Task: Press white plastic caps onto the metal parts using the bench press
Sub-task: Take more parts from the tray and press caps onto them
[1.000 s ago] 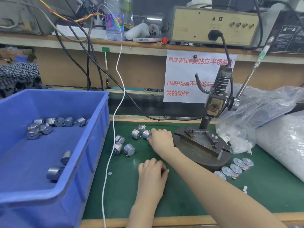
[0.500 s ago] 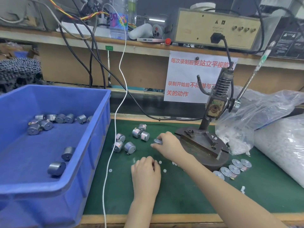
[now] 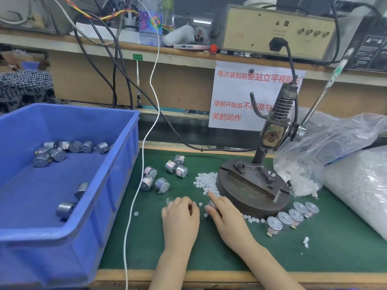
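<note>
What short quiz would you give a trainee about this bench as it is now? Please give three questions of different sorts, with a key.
1. True or false: the loose white caps lie inside the blue bin.
2. Which hand holds a small metal motor? A. left hand B. right hand C. neither
3. Missing word: the lever of the bench press rises toward the person's ____ side.

Key:
1. False. They lie on the green mat, beside the press base.
2. B.
3. right.
</note>
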